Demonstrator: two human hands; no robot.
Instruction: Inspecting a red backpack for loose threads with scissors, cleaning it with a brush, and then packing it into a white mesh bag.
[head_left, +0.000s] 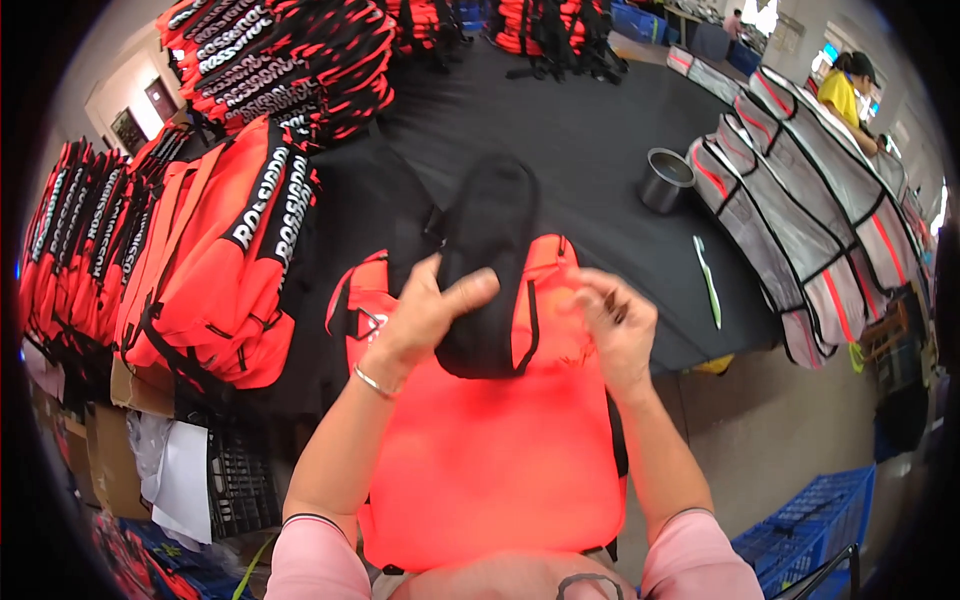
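Note:
A bright orange bag [490, 460] with black trim lies flat on the black table [590, 150] in front of me, hanging over its near edge. A black padded flap [490, 250] stands up from the bag's top. My left hand [425, 310] grips this flap near its lower end, thumb across it. My right hand [615, 320] rests on the bag's upper right corner with fingers curled; a small dark object seems pinched in them, too small to make out.
Stacks of orange and black bags [215, 270] fill the left and far side. Grey bags [800, 230] pile at the right. A metal cup [665, 180] and a green-white tool [708, 280] lie on the table. A blue crate [810, 530] sits lower right. A person in yellow [845, 95] works far right.

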